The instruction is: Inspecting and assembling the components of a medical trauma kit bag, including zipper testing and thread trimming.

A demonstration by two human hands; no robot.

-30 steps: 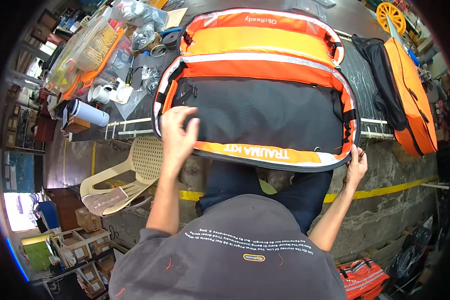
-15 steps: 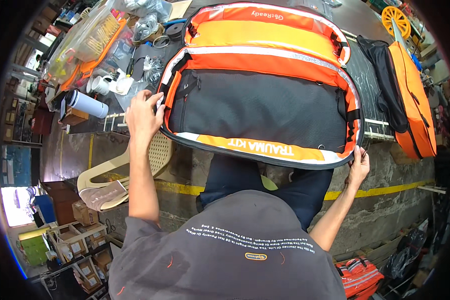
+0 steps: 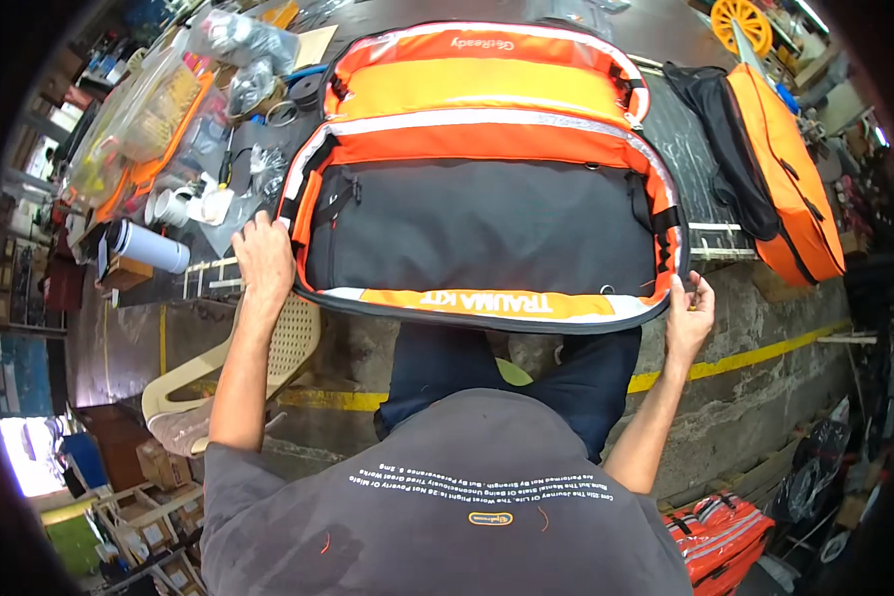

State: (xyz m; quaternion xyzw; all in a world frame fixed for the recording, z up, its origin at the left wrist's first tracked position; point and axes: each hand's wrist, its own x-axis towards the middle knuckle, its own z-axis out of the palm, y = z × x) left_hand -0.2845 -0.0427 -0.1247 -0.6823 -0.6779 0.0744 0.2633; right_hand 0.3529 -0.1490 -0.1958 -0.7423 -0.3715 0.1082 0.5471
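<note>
A large open bag (image 3: pixel 487 223) lies before me with its lid folded back on the far side. It has a black mesh inner floor, orange walls and silver-white trim. A yellow-orange panel (image 3: pixel 482 84) lines the lid. At the bag's left side, my left hand (image 3: pixel 264 256) is closed on the outer edge, its fingertips partly hidden. My right hand (image 3: pixel 691 316) grips the near right corner, thumb against the rim and the other fingers curled. The near part of the bag overhangs the table edge above my legs.
Left on the table are a pale-blue bottle (image 3: pixel 149 246), white tape rolls (image 3: pixel 172 207), a screwdriver (image 3: pixel 225 164) and clear plastic boxes (image 3: pixel 154 119). An orange-and-black bag (image 3: pixel 790 184) stands at the right. A beige plastic chair (image 3: pixel 293 343) is below left.
In the picture, the bag and both hands have shifted left, along with the surroundings. My left hand's fingers lie closer along the bag's side. The near wall looks narrower.
</note>
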